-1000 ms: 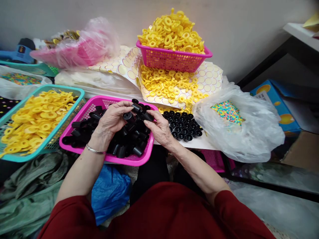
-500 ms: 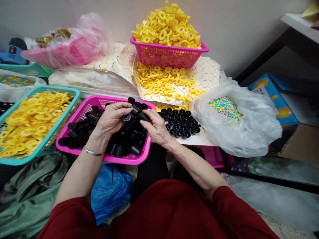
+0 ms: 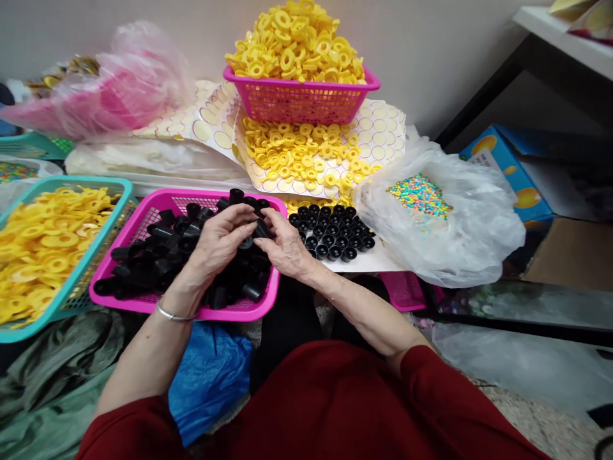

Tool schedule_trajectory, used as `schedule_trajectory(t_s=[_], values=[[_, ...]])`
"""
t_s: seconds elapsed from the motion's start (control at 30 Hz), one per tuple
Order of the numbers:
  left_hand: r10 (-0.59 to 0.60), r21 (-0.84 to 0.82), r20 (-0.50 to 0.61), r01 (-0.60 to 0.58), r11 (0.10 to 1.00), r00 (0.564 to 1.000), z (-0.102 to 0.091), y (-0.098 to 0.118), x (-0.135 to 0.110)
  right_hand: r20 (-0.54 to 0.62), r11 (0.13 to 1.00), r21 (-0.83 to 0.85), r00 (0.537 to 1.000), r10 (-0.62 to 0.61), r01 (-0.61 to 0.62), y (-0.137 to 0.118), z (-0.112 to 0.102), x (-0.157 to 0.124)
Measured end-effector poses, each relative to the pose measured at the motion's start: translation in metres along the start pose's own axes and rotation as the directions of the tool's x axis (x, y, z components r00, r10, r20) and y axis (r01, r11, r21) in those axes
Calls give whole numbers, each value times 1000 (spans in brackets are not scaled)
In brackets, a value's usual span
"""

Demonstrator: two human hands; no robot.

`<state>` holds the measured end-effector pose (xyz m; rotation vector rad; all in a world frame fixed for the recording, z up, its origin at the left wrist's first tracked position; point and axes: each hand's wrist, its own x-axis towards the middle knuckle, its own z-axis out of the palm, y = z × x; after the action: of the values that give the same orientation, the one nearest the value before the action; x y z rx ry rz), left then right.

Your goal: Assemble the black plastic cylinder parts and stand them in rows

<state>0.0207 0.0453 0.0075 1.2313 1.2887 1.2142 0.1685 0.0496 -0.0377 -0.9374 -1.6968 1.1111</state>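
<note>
My left hand (image 3: 218, 239) and my right hand (image 3: 282, 246) meet over the near right corner of a pink basket (image 3: 143, 303) full of black plastic tubes (image 3: 153, 255). Both hands are closed round a small bunch of these black tubes (image 3: 253, 233), fingers curled on them. A silver bangle (image 3: 172, 314) sits on my left wrist. Just right of the basket, several black tubes stand upright in rows (image 3: 330, 231) on a white sheet.
A teal basket (image 3: 76, 294) of yellow rings lies at the left. A second pink basket (image 3: 301, 102) heaped with yellow rings stands at the back over loose rings on sticker sheets. A clear bag of coloured beads (image 3: 421, 195) is at the right. Blue bag (image 3: 205, 377) near my lap.
The view has shifted so everything sits further left. My hands have drawn closer together over the basket, and the tubes they hold are now more covered by my fingers.
</note>
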Motion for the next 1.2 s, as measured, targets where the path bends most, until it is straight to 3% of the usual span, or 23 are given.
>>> schedule_trajectory(t_s=[0.17, 0.3, 0.37, 0.43, 0.53, 0.6, 0.7, 0.87, 0.97, 1.07, 1.2], values=[[-52, 4, 86, 52, 999, 995, 4, 5, -3, 43, 993, -88, 996, -80, 83, 0, -6, 2], [22, -32, -83, -24, 999, 996, -6, 10, 3, -72, 995, -48, 993, -95, 92, -4, -30, 9], [-39, -90, -179, 23, 996, 983, -15, 12, 7, -193, 998, -28, 979, -66, 62, -1, -52, 3], [-210, -202, -189, 171, 964, 959, -25, 14, 11, -336, 998, -68, 942, -28, 5, 9, -77, -16], [-435, -327, -103, 382, 864, 895, -35, 17, 13, -518, 965, -229, 855, -8, -130, 34, -111, -67], [-476, -360, -111, 411, 837, 872, -36, 20, 11, -585, 918, -333, 811, -23, -215, 54, -126, -104], [-457, -352, -170, 379, 855, 873, -31, 23, 7, -644, 844, -425, 764, -28, -327, 81, -136, -144], [-414, -379, -156, 333, 864, 897, -20, 25, 4, -558, 739, -587, 826, -73, -331, 102, -137, -147], [-462, -514, -187, 314, 798, 867, -11, 29, 2, -500, 716, -632, 862, -83, -298, 104, -139, -136], [-533, -608, -190, 327, 723, 825, -4, 31, -2, -461, 693, -663, 883, -83, -281, 102, -141, -135], [-487, -614, -145, 308, 727, 861, 2, 28, -12, -447, 651, -720, 878, -172, -239, 80, -135, -141]])
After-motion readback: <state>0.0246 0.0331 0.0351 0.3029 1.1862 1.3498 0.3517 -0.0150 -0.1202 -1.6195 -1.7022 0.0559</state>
